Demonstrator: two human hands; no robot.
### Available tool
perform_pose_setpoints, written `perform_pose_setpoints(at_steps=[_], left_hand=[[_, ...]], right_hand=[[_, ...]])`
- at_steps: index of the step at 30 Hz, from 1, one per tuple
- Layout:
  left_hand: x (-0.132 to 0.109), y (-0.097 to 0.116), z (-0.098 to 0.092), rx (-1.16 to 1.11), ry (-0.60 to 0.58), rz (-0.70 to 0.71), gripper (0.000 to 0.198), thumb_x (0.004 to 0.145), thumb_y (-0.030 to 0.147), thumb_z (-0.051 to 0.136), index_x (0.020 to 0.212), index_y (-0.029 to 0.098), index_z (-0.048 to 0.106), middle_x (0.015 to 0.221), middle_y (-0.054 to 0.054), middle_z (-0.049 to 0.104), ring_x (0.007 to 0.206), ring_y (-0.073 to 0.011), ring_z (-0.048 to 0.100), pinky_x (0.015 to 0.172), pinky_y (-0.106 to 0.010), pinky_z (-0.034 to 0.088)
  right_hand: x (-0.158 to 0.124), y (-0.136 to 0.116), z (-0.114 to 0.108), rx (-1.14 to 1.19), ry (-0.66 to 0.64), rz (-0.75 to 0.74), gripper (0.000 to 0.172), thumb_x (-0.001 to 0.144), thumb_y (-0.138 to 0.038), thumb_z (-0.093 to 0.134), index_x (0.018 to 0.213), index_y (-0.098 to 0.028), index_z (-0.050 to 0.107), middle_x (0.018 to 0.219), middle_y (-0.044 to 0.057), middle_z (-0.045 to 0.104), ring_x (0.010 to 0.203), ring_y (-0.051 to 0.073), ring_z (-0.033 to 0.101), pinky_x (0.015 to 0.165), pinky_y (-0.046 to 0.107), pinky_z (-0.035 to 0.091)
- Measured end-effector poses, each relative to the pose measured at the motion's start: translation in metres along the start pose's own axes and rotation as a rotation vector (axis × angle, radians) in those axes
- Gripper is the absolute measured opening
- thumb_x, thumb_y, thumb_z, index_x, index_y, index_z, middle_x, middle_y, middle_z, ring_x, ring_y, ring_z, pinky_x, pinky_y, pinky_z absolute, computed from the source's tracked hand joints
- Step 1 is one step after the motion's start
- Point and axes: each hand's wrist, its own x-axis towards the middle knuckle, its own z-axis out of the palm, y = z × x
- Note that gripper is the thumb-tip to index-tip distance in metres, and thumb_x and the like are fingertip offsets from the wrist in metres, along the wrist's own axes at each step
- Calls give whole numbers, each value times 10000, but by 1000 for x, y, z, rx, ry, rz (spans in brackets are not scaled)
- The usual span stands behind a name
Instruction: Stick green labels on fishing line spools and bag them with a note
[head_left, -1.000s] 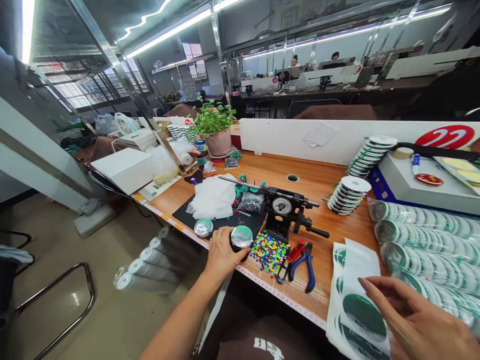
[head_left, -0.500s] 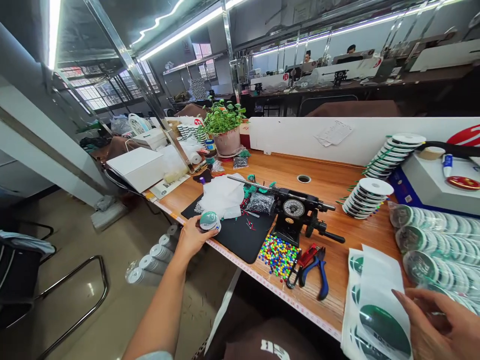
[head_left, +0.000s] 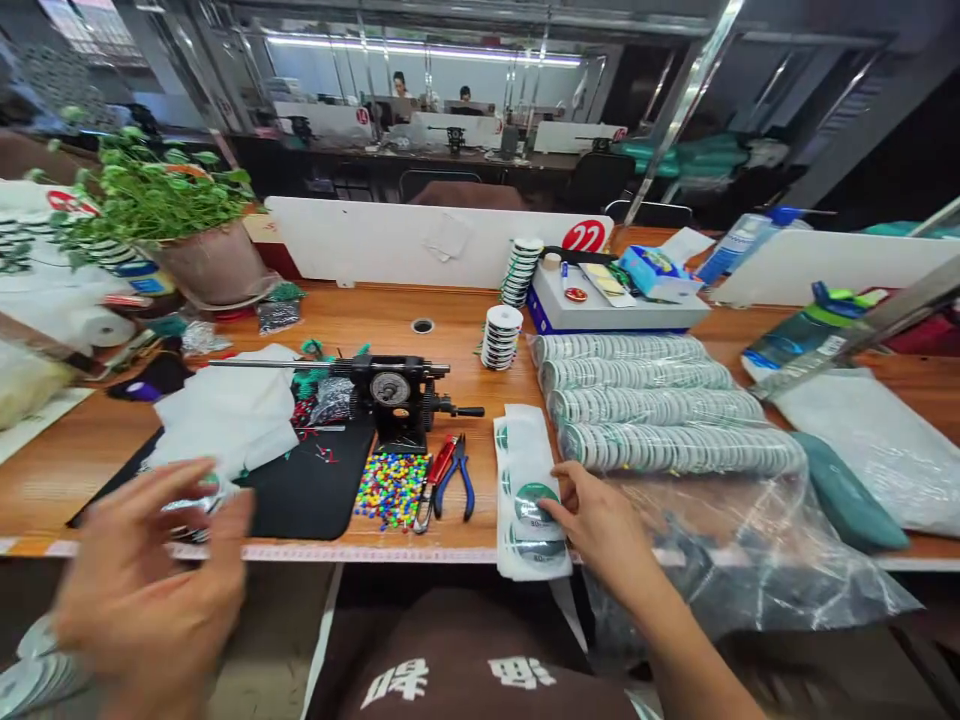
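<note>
Left hand spread, blurred over black mat — right hand resting on label strip — wooden bench.

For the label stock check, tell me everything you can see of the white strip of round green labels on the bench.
The white strip of round green labels is a narrow, slightly curled backing lying lengthwise on the wooden bench, its lower end near the front edge. Round labels, dark green with pale rims, run down it, partly overlapped; their small print is too blurred to read. The right hand touches it from the right side.
</note>
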Motion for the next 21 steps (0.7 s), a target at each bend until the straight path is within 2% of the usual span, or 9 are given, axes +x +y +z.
perform_pose_setpoints(at_steps=[1, 2, 4, 6, 8, 11, 14, 17, 21], left_hand=[[-8, 19, 16, -133, -75, 97, 378, 768, 250, 774, 1135, 308, 702, 1133, 6, 677, 841, -202, 629, 768, -364, 524], [-16, 35, 33, -237, -258, 108, 278, 814, 237, 737, 1082, 299, 704, 1088, 5, 684, 864, -196, 646, 753, -334, 533], [-30, 59, 68, -333, -632, 76, 91, 902, 313, 651, 910, 245, 711, 879, -9, 701, 771, -180, 655, 683, -295, 528], [-43, 73, 102, -379, -963, -42, 264, 946, 426, 585, 883, 207, 719, 834, -40, 715, 748, -193, 665, 672, -301, 524], [-53, 83, 132, -512, -1155, -192, 393, 949, 532, 560, 1013, 180, 723, 944, -75, 740, 858, -228, 691, 755, -325, 542], [-63, 94, 164, -805, -1210, -437, 527, 852, 654, 644, 948, 140, 707, 969, -112, 746, 891, -257, 697, 788, -340, 548], [-68, 103, 180, -945, -1183, -612, 569, 746, 642, 771, 976, 126, 703, 957, -120, 753, 866, -251, 708, 780, -332, 549], [-68, 106, 183, -931, -1170, -650, 649, 694, 629, 818, 1055, 103, 701, 937, -121, 754, 842, -239, 714, 784, -325, 547], [-73, 102, 181, -934, -1166, -653, 670, 687, 643, 813, 1034, 79, 708, 961, -138, 750, 829, -217, 705, 808, -318, 535]], right_hand=[[0, 1, -2, 107, 30, 1, 247, 896, -316, 620, 1094, -168, 616, 793, 35, 641, 715, 210, 631, 677, 324, 449], [-1, 1, -4, 223, 62, 4, 251, 892, -333, 608, 1076, -164, 622, 774, 31, 619, 693, 195, 611, 673, 321, 465], [-3, -1, -12, 463, 103, 28, 304, 875, -400, 625, 1058, -157, 627, 774, 36, 602, 682, 179, 591, 660, 311, 499], [-5, -6, -19, 677, 78, 50, 373, 843, -445, 680, 1074, -158, 622, 808, 48, 618, 715, 177, 601, 658, 298, 525], [-6, -10, -26, 815, 11, 23, 391, 829, -439, 719, 1088, -163, 619, 847, 54, 639, 758, 177, 621, 677, 288, 542], [-6, -13, -30, 720, -28, -139, 284, 898, -379, 675, 1091, -172, 651, 897, 64, 648, 781, 169, 625, 702, 287, 548], [-4, -11, -30, 345, 219, -385, 198, 945, -314, 656, 1106, -212, 711, 1124, 119, 614, 1000, 219, 618, 849, 363, 554], [-2, -13, -30, 61, 487, -568, 163, 941, -218, 670, 1088, -227, 738, 1361, 145, 511, 1298, 313, 491, 1043, 507, 479], [-3, -22, -28, -70, 621, -676, 150, 914, -130, 676, 1031, -196, 742, 1536, 136, 407, 1448, 411, 354, 1104, 604, 415]])
